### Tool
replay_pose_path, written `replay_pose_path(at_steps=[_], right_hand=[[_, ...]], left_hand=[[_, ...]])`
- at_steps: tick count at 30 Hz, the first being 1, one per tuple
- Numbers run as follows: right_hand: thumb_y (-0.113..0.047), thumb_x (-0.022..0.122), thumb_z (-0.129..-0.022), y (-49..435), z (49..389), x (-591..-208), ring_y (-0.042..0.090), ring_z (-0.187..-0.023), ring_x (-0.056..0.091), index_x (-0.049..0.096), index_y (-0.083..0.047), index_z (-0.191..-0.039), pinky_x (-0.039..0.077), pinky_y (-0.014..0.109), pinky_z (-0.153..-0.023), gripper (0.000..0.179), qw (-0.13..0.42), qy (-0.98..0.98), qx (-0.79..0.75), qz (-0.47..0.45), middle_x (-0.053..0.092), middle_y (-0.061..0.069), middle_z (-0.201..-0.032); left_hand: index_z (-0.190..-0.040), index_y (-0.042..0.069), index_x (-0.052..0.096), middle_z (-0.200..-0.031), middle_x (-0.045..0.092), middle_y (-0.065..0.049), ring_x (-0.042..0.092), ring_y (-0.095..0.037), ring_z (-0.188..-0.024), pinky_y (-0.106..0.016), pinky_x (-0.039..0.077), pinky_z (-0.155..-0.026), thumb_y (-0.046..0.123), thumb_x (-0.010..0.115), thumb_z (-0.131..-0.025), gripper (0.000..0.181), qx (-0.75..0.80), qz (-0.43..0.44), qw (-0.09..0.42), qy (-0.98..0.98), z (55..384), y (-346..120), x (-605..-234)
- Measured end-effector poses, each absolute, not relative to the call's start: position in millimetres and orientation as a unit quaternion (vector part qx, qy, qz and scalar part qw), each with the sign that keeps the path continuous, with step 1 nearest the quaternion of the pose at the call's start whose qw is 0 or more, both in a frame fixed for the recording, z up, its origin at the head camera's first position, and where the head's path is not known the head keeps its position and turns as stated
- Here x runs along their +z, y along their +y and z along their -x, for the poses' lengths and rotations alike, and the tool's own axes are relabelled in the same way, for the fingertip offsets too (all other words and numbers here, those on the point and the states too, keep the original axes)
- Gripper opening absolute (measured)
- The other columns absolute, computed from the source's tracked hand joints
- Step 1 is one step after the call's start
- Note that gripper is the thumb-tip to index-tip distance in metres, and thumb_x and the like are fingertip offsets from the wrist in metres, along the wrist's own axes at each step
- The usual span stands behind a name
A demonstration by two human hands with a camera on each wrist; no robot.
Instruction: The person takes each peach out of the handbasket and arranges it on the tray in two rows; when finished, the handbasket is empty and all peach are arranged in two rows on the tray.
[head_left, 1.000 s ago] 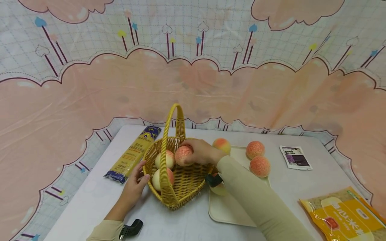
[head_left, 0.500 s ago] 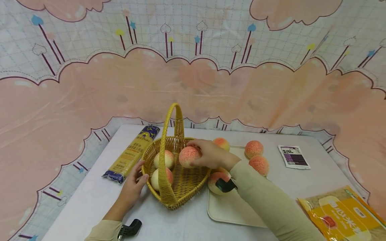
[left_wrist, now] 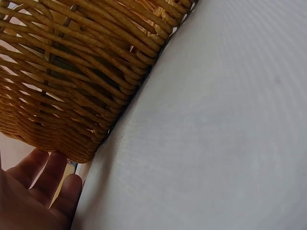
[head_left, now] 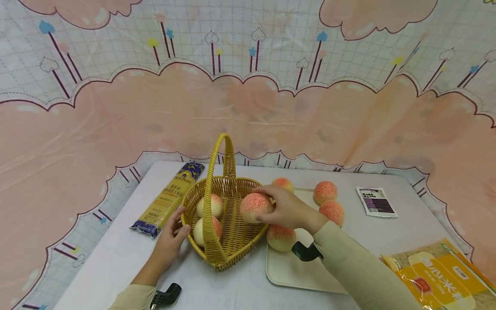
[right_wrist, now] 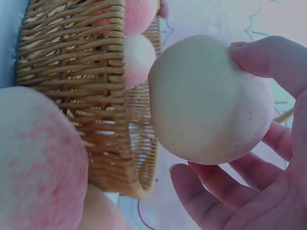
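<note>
A yellow wicker basket (head_left: 234,234) with a tall handle stands on the table, two pale-and-pink peaches (head_left: 213,206) lying in its left part. My right hand (head_left: 290,209) grips another peach (head_left: 255,208) between thumb and fingers, over the basket's right rim. The right wrist view shows this peach's cream underside (right_wrist: 206,105) above rim height, with the thumb on one side and fingers on the other. At the basket's left side, my left hand (head_left: 170,241) rests its fingertips against the outer wall; in the left wrist view its fingers (left_wrist: 50,177) lie loosely extended there.
Right of the basket is a cream tray (head_left: 298,275) with a peach (head_left: 280,239) near its left edge. More peaches (head_left: 325,191) sit towards the back. A spaghetti pack (head_left: 168,198) lies left, a white-and-purple sachet (head_left: 376,202) and a yellow bag (head_left: 438,275) right.
My right hand has carried the peach rightward, from inside the basket to over its right rim. The left hand has stayed at the basket's side.
</note>
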State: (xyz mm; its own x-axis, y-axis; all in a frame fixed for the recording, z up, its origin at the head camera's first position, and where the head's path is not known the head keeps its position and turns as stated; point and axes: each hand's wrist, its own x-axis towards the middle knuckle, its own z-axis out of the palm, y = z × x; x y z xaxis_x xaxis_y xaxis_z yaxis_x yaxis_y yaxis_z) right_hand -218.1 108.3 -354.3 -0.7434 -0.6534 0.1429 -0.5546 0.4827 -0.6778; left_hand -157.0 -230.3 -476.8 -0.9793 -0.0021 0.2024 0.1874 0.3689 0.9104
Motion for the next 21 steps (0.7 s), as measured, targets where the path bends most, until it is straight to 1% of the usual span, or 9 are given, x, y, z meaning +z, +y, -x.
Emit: replay_pose_path(at_steps=[2,5,9,14,21], right_hand=[[-0.020,0.076,-0.085,115,215,-355,0.020,-0.109,0.060,0.054,-0.005,-0.140,0.052,0.036,-0.086,0.061,0.061,0.854,-0.380,0.351,0.059,0.008,-0.128],[-0.018,0.076,-0.085,125,210,-357,0.019,-0.107,0.060,0.054,-0.005,-0.140,0.053,0.035,-0.085,0.060,0.055,0.852,-0.388,0.346,0.059,0.007,-0.129],[-0.019,0.077,-0.086,137,204,-363,0.021,-0.104,0.061,0.053,-0.004,-0.140,0.054,0.033,-0.082,0.062,0.058,0.855,-0.395,0.330,0.058,0.009,-0.132],[-0.019,0.077,-0.086,151,196,-370,0.022,-0.105,0.061,0.053,-0.002,-0.139,0.054,0.036,-0.084,0.062,0.047,0.855,-0.407,0.317,0.060,0.010,-0.129],[-0.017,0.079,-0.086,167,185,-377,0.021,-0.105,0.060,0.054,-0.001,-0.138,0.054,0.037,-0.083,0.060,0.014,0.855,-0.426,0.297,0.059,0.012,-0.132]], left_hand=[[-0.152,0.001,0.031,-0.146,0.041,-0.032,0.047,-0.044,-0.127,-0.023,0.045,-0.090,0.015,0.053,-0.103,0.055,-0.558,0.057,0.084,-0.824,157,-230,-477],[-0.153,0.002,0.031,-0.146,0.041,-0.031,0.048,-0.044,-0.127,-0.024,0.045,-0.090,0.015,0.053,-0.103,0.056,-0.556,0.056,0.082,-0.825,157,-229,-476],[-0.153,0.003,0.031,-0.145,0.043,-0.031,0.049,-0.043,-0.126,-0.026,0.046,-0.090,0.015,0.053,-0.104,0.056,-0.555,0.059,0.081,-0.826,157,-229,-477],[-0.153,0.003,0.031,-0.145,0.042,-0.030,0.049,-0.042,-0.126,-0.026,0.046,-0.090,0.014,0.053,-0.103,0.056,-0.550,0.061,0.082,-0.829,157,-229,-477],[-0.153,0.003,0.031,-0.146,0.042,-0.031,0.047,-0.044,-0.127,-0.026,0.045,-0.090,0.014,0.053,-0.103,0.056,-0.547,0.065,0.084,-0.830,157,-230,-476]])
